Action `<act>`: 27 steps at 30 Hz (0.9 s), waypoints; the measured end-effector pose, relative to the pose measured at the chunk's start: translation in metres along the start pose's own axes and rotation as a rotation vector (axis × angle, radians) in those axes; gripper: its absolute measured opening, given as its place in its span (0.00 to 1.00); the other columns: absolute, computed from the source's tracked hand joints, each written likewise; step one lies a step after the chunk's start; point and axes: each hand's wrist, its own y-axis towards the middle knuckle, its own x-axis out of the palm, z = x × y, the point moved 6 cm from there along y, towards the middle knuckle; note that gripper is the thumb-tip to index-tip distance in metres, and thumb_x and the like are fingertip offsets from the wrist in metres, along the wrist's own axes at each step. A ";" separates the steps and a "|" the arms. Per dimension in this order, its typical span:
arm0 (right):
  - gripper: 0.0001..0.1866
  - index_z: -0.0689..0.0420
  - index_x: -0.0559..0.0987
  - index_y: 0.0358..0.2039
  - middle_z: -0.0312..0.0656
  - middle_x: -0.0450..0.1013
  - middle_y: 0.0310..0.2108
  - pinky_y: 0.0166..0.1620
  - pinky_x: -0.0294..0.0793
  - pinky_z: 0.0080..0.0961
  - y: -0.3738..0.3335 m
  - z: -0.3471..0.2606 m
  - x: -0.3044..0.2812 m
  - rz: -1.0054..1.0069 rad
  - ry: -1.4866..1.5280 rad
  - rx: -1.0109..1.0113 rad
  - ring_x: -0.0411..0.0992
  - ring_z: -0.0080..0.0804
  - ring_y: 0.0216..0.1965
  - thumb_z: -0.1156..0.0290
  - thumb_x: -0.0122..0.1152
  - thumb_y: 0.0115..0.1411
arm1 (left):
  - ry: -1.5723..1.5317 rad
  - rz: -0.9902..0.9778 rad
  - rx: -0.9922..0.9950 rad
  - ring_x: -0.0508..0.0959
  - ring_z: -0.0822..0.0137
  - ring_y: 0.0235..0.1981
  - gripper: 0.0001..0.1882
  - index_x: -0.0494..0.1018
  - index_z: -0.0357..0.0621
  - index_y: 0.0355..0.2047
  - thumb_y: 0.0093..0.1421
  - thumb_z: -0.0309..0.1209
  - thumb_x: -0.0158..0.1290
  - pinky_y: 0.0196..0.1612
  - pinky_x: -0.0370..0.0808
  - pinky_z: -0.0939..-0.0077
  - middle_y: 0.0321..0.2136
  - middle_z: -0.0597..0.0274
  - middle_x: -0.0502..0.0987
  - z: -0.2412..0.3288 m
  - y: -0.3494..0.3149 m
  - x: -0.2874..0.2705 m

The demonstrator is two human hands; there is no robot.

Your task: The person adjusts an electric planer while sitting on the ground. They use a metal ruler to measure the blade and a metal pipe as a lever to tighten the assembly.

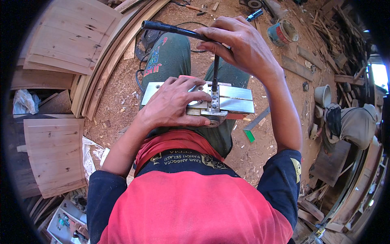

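Note:
An electric hand planer (239, 106) lies upside down across my thighs, its shiny metal sole plates facing up. Between the plates shows the cutter block (215, 105) with its small bolts. My left hand (166, 103) grips the planer from the left, fingers over the sole and cutter area, thumb along the near side. Above it, my right hand (245, 46) is closed round the bend of a black L-shaped socket wrench (172, 29). One arm of the wrench stands upright with its lower end at the cutter block; the other arm points left.
Wood shavings cover the floor. Pale wooden panels (55, 156) and long curved boards (115, 61) lie at left. A try square with a green handle (249, 136) rests right of my legs. Farther right are a paint bucket (279, 34), a white pail (323, 96) and scrap wood (339, 44).

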 end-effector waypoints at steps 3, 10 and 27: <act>0.18 0.50 0.85 0.51 0.41 0.80 0.39 0.49 0.75 0.39 0.000 -0.001 0.002 -0.003 -0.022 0.004 0.79 0.41 0.41 0.58 0.70 0.63 | -0.003 0.002 -0.001 0.70 0.49 0.66 0.33 0.82 0.60 0.54 0.55 0.65 0.63 0.68 0.64 0.51 0.61 0.50 0.74 0.000 0.000 0.000; 0.18 0.50 0.82 0.48 0.40 0.83 0.37 0.55 0.73 0.42 -0.004 0.003 -0.007 0.063 -0.054 0.020 0.81 0.39 0.43 0.53 0.65 0.66 | 0.009 0.007 0.016 0.71 0.50 0.66 0.32 0.81 0.59 0.53 0.53 0.60 0.68 0.67 0.66 0.47 0.63 0.55 0.73 0.000 -0.001 0.001; 0.17 0.60 0.80 0.48 0.42 0.81 0.35 0.64 0.71 0.52 -0.016 -0.031 -0.031 0.056 0.128 -0.053 0.81 0.44 0.41 0.68 0.70 0.60 | 0.038 0.009 0.018 0.70 0.49 0.66 0.34 0.81 0.56 0.53 0.52 0.62 0.67 0.68 0.65 0.49 0.63 0.52 0.73 -0.001 -0.001 0.004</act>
